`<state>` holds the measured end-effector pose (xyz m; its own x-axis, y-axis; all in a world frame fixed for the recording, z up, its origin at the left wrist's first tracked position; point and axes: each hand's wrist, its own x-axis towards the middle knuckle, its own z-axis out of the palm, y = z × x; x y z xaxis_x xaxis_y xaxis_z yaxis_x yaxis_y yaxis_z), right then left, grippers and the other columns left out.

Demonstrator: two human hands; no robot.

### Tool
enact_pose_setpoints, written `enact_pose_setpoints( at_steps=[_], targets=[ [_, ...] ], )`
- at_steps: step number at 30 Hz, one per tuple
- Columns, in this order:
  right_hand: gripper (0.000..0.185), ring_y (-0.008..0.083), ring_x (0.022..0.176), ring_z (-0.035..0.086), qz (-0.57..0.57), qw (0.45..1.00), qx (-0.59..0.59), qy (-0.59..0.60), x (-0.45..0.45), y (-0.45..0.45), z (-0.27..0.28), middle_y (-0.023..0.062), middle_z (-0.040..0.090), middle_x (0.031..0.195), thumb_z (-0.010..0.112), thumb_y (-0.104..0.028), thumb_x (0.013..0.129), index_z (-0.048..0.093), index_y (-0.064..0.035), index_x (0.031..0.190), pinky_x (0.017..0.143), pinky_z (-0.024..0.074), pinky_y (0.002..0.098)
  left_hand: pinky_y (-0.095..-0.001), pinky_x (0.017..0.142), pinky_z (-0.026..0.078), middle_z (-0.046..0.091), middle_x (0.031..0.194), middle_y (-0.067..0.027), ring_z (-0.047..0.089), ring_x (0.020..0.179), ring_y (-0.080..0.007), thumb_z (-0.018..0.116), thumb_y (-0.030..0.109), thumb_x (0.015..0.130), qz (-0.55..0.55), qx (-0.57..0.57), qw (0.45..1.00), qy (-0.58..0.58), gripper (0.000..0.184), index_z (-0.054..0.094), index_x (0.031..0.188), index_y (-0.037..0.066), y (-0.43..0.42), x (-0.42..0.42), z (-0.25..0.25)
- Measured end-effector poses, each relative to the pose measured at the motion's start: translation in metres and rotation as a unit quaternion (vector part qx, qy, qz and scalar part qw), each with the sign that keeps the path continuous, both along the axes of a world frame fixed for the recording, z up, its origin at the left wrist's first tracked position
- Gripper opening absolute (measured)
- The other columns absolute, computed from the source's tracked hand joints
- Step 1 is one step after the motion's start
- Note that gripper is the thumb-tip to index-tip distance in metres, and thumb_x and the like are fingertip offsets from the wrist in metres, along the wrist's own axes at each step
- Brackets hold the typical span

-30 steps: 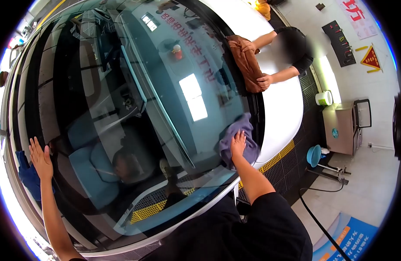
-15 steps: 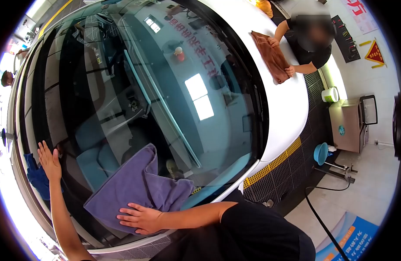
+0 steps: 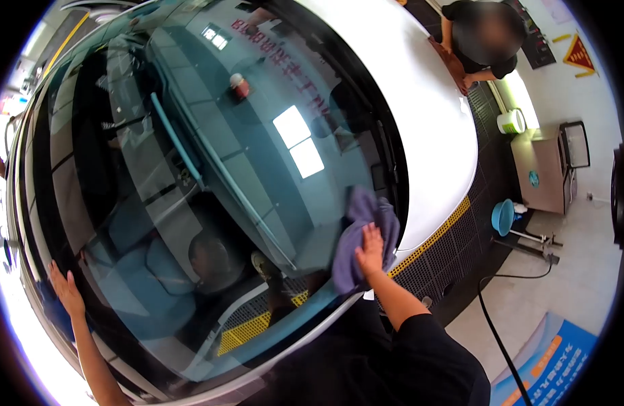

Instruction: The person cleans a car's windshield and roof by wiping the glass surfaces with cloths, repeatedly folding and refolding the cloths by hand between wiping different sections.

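Under my right hand [image 3: 371,252] lies a bunched purple cloth [image 3: 356,237], at the lower right corner of the windshield [image 3: 257,155]. The fingers of that hand are stretched out and press the cloth against the glass. My left hand [image 3: 67,291] rests with spread fingers near the roof-side edge of the glass, at the far left, holding nothing. Part of a dark blue cloth [image 3: 56,312] shows just below it. Seats and a steering area appear dimly through the glass.
Another person [image 3: 484,34] leans at the far side of the white hood [image 3: 420,135], hands on a brown cloth [image 3: 449,64]. Beyond stand a metal cabinet [image 3: 539,169], a blue basin [image 3: 502,217] and a white-green bucket [image 3: 510,122]. A black hose [image 3: 491,331] crosses the floor.
My right hand and the purple cloth swept from the lower middle of the glass back to its right corner. The other person's brown cloth moved farther toward the hood's outer edge.
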<state>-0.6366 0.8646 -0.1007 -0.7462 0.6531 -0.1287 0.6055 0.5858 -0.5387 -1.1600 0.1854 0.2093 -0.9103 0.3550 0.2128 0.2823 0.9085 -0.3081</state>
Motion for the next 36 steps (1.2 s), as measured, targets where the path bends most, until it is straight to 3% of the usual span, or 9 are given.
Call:
enact_pose_setpoints(
  at_steps=[7,15,20,23,27,29,32,34,36],
  targets=[
    [0.075,0.0409,0.144,0.024,-0.072,0.994,0.042,-0.078,-0.054,0.076,-0.049,0.0125,0.028,0.158,0.051,-0.054,0.09,0.034,-0.0151,0.151,0.112,0.021,0.0584,-0.0416,0.119,0.018,0.032,0.156,-0.0174,0.026,0.146,-0.0333,0.041,0.032,0.105,0.016,0.026,0.999,-0.018,0.055,0.033,0.15,0.003,0.015,0.01,0.012],
    [0.079,0.035,0.145,0.026,0.042,0.995,0.087,-0.038,-0.393,0.201,-0.019,0.0068,0.034,0.155,0.044,-0.073,0.087,0.039,-0.0242,0.149,0.113,0.0198,0.0603,-0.0441,0.12,0.013,0.029,0.158,-0.0154,0.021,0.148,-0.033,0.038,0.048,0.102,0.052,0.052,0.997,-0.02,0.068,0.028,0.153,0.004,0.025,0.021,0.02],
    [0.078,0.0319,0.148,0.023,0.096,0.994,0.058,0.005,-0.501,0.178,0.034,0.0046,0.031,0.159,0.047,-0.07,0.088,0.038,-0.0252,0.151,0.117,0.0147,0.0575,-0.0406,0.121,0.009,0.026,0.159,-0.0147,0.019,0.149,-0.0308,0.041,0.027,0.101,0.057,0.027,0.997,-0.041,0.06,0.026,0.153,0.001,0.01,0.018,0.021],
    [0.076,0.0268,0.148,0.023,0.1,0.993,0.054,0.024,-0.481,0.204,0.016,0.0036,0.029,0.16,0.049,-0.067,0.088,0.039,-0.0256,0.15,0.119,0.0138,0.0523,-0.039,0.121,0.011,0.027,0.159,-0.0141,0.02,0.149,-0.0295,0.039,0.015,0.098,0.116,-0.017,0.992,-0.053,0.058,0.025,0.153,0.001,0.033,0.022,0.031],
    [0.072,0.0303,0.147,0.025,0.007,0.998,0.054,-0.004,-0.378,0.228,-0.026,0.0067,0.031,0.159,0.05,-0.061,0.091,0.037,-0.0235,0.151,0.117,0.0199,0.0518,-0.0407,0.12,0.012,0.028,0.159,-0.0145,0.021,0.149,-0.0301,0.04,0.028,0.1,0.061,0.023,0.997,-0.039,0.06,0.026,0.153,0.002,0.014,0.02,0.023],
    [0.068,0.0323,0.144,0.029,0.005,0.996,0.08,-0.032,-0.303,0.215,-0.049,0.0065,0.028,0.159,0.055,-0.049,0.093,0.032,-0.0232,0.152,0.114,0.0269,0.0522,-0.0445,0.121,0.012,0.028,0.158,-0.0157,0.02,0.149,-0.0319,0.037,0.05,0.101,0.051,0.04,0.997,-0.029,0.07,0.028,0.153,0.004,0.018,0.02,0.019],
    [0.077,0.0357,0.142,0.03,-0.01,0.999,0.046,-0.025,-0.165,0.151,-0.036,0.0095,0.025,0.16,0.063,-0.021,0.086,0.027,-0.0171,0.154,0.113,0.0292,0.0507,-0.045,0.121,0.01,0.028,0.159,-0.016,0.019,0.149,-0.0319,0.037,0.048,0.102,0.041,0.058,0.997,-0.029,0.068,0.027,0.153,0.004,0.024,0.02,0.015],
    [0.078,0.0376,0.145,0.025,-0.054,0.996,0.018,-0.07,-0.073,0.083,-0.021,0.0128,0.022,0.16,0.061,-0.018,0.085,0.024,-0.012,0.154,0.114,0.024,0.0534,-0.0433,0.121,0.011,0.028,0.159,-0.0144,0.02,0.149,-0.0307,0.037,0.044,0.103,0.03,0.034,0.999,-0.012,0.065,0.027,0.153,0.004,0.024,0.021,0.013],
    [0.083,0.0423,0.147,0.019,-0.092,0.989,-0.044,-0.11,0.013,0.01,-0.014,0.0204,0.019,0.16,0.058,-0.036,0.086,0.022,-0.0056,0.154,0.115,0.019,0.0582,-0.0392,0.12,0.012,0.029,0.159,-0.0136,0.022,0.148,-0.029,0.04,0.036,0.103,0.019,-0.018,1.0,0.01,0.062,0.026,0.153,0.002,0.021,0.021,0.013]
  ],
)
